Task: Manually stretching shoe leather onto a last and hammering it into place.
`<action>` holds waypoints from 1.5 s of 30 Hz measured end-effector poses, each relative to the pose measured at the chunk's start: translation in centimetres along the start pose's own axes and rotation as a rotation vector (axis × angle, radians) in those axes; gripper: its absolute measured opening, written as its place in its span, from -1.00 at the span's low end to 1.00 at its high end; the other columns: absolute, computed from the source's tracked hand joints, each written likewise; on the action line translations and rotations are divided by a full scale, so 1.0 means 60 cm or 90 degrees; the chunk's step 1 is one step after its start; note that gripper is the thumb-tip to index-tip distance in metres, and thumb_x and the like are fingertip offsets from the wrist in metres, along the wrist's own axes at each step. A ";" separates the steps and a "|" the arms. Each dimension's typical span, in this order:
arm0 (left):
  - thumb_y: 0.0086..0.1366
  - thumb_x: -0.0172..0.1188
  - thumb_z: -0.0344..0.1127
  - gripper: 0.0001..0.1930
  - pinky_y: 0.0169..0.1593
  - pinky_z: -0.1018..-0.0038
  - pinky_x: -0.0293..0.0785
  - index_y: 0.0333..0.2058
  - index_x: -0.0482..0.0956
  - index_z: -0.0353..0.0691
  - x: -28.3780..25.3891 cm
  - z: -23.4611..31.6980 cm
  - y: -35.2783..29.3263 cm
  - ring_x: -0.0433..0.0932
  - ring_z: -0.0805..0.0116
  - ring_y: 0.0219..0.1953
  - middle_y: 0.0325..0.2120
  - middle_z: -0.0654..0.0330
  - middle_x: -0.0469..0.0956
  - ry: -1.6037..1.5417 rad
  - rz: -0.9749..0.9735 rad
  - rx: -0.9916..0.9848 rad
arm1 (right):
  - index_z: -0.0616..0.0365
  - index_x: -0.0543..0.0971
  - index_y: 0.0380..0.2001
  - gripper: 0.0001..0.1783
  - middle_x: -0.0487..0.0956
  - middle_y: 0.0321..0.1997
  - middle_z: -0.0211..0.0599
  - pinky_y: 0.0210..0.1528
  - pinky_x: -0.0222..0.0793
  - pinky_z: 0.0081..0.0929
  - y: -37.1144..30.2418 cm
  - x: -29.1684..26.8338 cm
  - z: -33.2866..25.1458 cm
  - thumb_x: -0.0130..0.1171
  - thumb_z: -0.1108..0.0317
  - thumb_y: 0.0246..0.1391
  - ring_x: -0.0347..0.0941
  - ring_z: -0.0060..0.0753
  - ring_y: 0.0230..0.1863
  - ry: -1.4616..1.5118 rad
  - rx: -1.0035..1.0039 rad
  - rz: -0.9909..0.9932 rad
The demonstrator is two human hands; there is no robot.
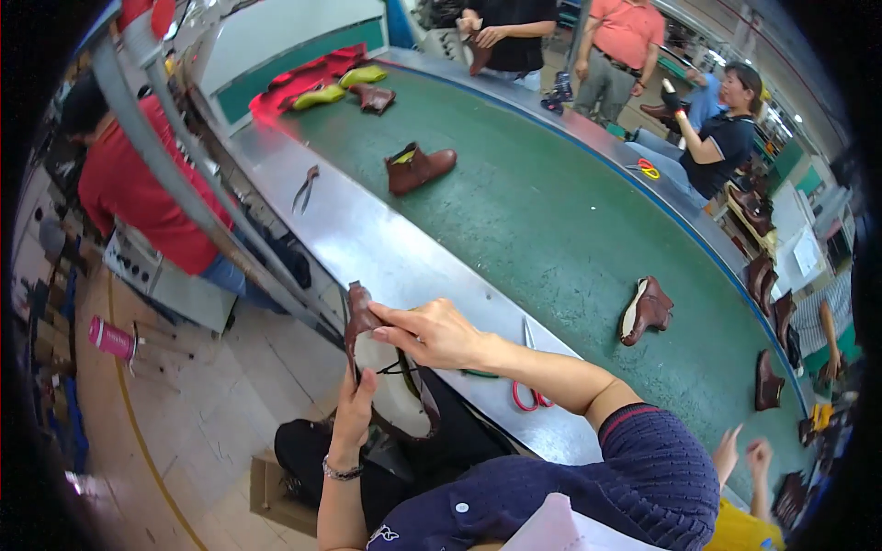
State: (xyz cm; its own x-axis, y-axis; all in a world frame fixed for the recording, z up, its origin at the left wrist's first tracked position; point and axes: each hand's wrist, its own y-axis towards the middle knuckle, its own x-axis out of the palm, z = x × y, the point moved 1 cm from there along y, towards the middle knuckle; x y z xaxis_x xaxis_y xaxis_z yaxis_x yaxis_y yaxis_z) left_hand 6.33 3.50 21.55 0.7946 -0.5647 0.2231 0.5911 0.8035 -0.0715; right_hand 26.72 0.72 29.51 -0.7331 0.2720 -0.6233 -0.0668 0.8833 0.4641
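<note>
Over my lap, beside the metal edge, I hold a brown leather boot (393, 397) whose pale underside faces me. My left hand (352, 409) is closed round its near side, the fingers partly hidden behind it. With thumb and fingertips, my right hand (432, 332) grips the brown leather close to the upper end. A dark thread or cord crosses the pale part. Scissors with red handles (530, 396) lie on the metal ledge (395, 253) under my right forearm. Farther up that ledge rests a pair of pincers (305, 189).
A green conveyor belt (524, 220) carries a brown boot (424, 168) and another pale-soled boot (646, 310). Yellow-green lasts (320, 97) sit under red light at its far end. Yellow-handled scissors (649, 169) lie on the opposite ledge. Several people work around. A metal post (184, 188) stands left.
</note>
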 end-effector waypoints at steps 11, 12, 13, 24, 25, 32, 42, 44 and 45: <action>0.32 -0.05 0.27 -0.22 0.21 0.34 0.28 0.27 0.18 -0.27 -0.164 -0.002 -0.258 0.37 0.25 0.15 0.17 0.10 0.34 -0.272 0.374 -0.206 | 0.18 0.28 0.23 -0.22 0.34 0.18 0.31 0.24 0.16 -0.06 -0.199 0.067 0.174 0.30 0.12 -0.02 0.25 0.30 0.20 -0.354 0.277 -0.180; 0.32 -0.05 0.27 -0.22 0.18 0.35 0.32 0.27 0.19 -0.25 -0.175 -0.009 -0.269 0.39 0.27 0.12 0.16 0.12 0.35 -0.279 0.382 -0.208 | 0.15 0.23 0.27 -0.18 0.26 0.27 0.25 0.26 0.12 -0.04 -0.242 0.073 0.203 0.29 0.12 -0.02 0.20 0.28 0.25 -0.363 0.313 -0.200; 0.32 -0.05 0.27 -0.22 0.18 0.35 0.32 0.27 0.19 -0.25 -0.182 -0.008 -0.273 0.39 0.27 0.12 0.16 0.12 0.35 -0.281 0.399 -0.213 | 0.15 0.23 0.27 -0.18 0.26 0.27 0.25 0.26 0.12 -0.04 -0.267 0.081 0.207 0.29 0.12 -0.02 0.20 0.28 0.25 -0.355 0.308 -0.215; 0.37 -0.10 0.21 -0.20 0.29 0.44 0.10 0.33 -0.02 -0.29 -0.185 -0.044 -0.200 0.20 0.34 0.26 0.26 0.10 0.19 -0.166 0.227 -0.264 | -0.04 0.30 0.28 -0.32 0.36 0.11 -0.02 0.13 0.22 -0.13 -0.258 0.098 0.188 0.22 0.25 0.07 0.30 0.02 0.07 -0.315 0.278 -0.259; 0.38 -0.12 0.21 -0.21 0.30 0.44 0.08 0.33 -0.01 -0.29 -0.192 -0.074 -0.195 0.18 0.34 0.27 0.26 0.10 0.19 -0.211 0.226 -0.250 | -0.04 0.31 0.28 -0.35 0.36 0.11 -0.02 0.13 0.22 -0.12 -0.254 0.103 0.193 0.20 0.27 0.09 0.30 0.02 0.08 -0.301 0.285 -0.294; 0.26 0.14 0.11 -0.27 0.01 0.34 0.43 0.20 0.26 -0.35 -0.198 -0.070 -0.184 0.53 0.07 -0.09 -0.09 -0.11 0.50 0.436 0.445 -0.040 | 0.29 0.38 0.12 -0.44 0.56 -0.25 -0.25 -0.03 0.30 -0.42 -0.169 0.117 0.120 -0.09 0.03 0.28 0.43 -0.46 -0.25 0.132 0.590 -0.208; 0.30 0.14 -0.25 -0.72 -0.34 0.39 0.51 -0.22 0.61 -0.40 -0.221 -0.036 -0.145 0.62 0.18 -0.46 -0.41 -0.08 0.62 0.367 0.509 0.012 | 0.07 -0.17 0.41 -0.28 0.56 -0.01 -0.04 0.04 0.37 -0.42 0.050 0.216 -0.145 -0.10 0.38 0.30 0.51 -0.31 0.01 0.519 0.621 -0.680; 0.33 0.07 -0.29 -0.74 -0.31 0.32 0.52 -0.24 0.61 -0.39 -0.216 -0.039 -0.141 0.62 0.02 -0.38 -0.38 -0.10 0.62 0.401 0.546 0.057 | 0.07 -0.16 0.41 -0.29 0.56 -0.02 -0.04 0.05 0.38 -0.40 0.060 0.242 -0.156 -0.10 0.36 0.31 0.51 -0.31 0.00 0.506 0.685 -0.679; 0.33 0.07 -0.29 -0.74 -0.31 0.32 0.52 -0.24 0.61 -0.39 -0.217 -0.041 -0.140 0.62 0.02 -0.38 -0.38 -0.10 0.62 0.395 0.546 0.055 | 0.07 -0.15 0.40 -0.30 0.57 -0.03 -0.04 0.05 0.38 -0.39 0.064 0.251 -0.158 -0.10 0.33 0.32 0.51 -0.31 -0.02 0.496 0.745 -0.674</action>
State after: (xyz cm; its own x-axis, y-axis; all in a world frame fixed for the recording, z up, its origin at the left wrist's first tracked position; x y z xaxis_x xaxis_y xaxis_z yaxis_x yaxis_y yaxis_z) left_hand -8.65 3.63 16.85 0.8872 0.2196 -0.4057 -0.1933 0.9755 0.1054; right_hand 9.02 4.57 27.84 -0.8467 -0.4690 0.2513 -0.4654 0.4237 -0.7771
